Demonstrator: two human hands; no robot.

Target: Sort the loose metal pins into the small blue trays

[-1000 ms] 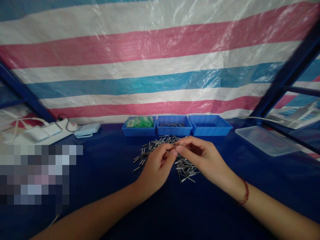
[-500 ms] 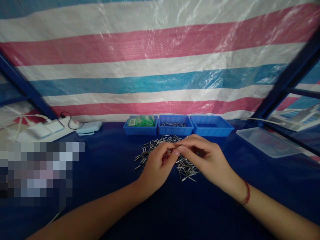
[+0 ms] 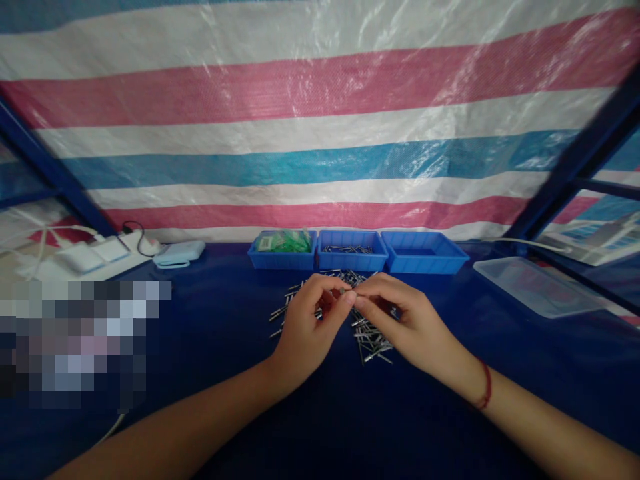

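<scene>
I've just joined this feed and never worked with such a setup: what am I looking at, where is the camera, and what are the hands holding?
There is no machine here: a person works with two bare hands. The single camera sits on the person's head, looking forward and down, so the arms come in from the bottom edge. The left hand and right hand meet fingertip to fingertip above a pile of small metal pins on a dark blue table. They pinch something tiny between them, probably one pin; it is too small to be sure. Behind the pile stand three blue trays: the left tray holds green pieces, the middle tray some pins, and the right tray shows nothing inside. A clear lid lies to the right.
</scene>
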